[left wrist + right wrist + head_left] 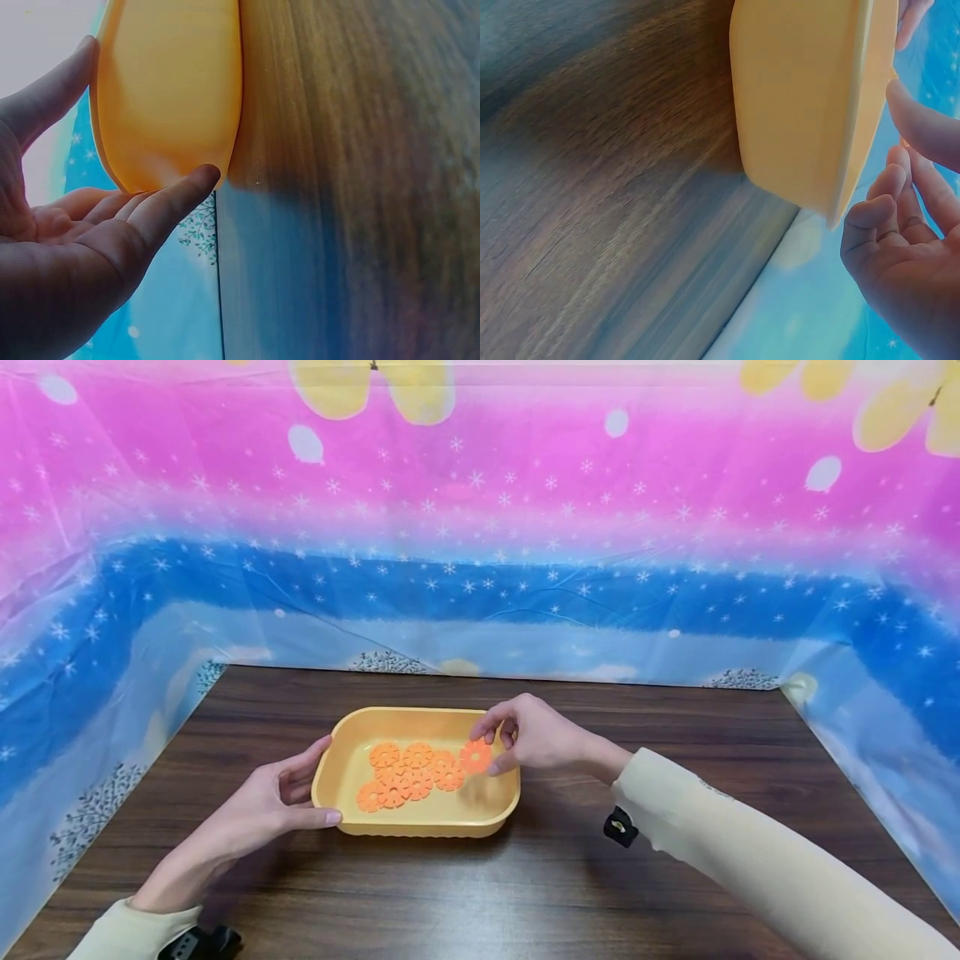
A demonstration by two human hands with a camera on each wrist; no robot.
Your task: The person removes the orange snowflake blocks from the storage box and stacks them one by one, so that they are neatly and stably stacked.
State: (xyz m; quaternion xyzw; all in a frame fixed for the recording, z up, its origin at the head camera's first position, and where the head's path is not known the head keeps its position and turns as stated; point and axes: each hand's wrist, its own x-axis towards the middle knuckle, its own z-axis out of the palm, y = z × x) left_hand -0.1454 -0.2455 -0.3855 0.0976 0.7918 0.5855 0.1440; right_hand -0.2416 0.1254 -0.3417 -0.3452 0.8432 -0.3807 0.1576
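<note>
A yellow plastic tub (pixel 420 828) stands on the table, with several orange notched interlocking discs (pixel 408 777) lying in an overlapping cluster on its floor. My left hand (pixel 258 797) grips the tub's left end, its thumb at the front corner and its fingers along the side. In the left wrist view the hand (pixel 97 232) spans the end of the tub (pixel 169 90). Over the tub's right part, my right hand (pixel 536 735) pinches one orange disc (pixel 476 757) between thumb and fingers. From the right wrist, the tub wall hides most of that disc beyond my hand (pixel 907 195).
The dark wood-grain table (pixel 480 902) extends around the tub. A pink and blue printed cloth (pixel 480 527) hangs behind the table and along both its sides. Black wrist straps show at the left cuff (pixel 198 943) and the right cuff (pixel 620 827).
</note>
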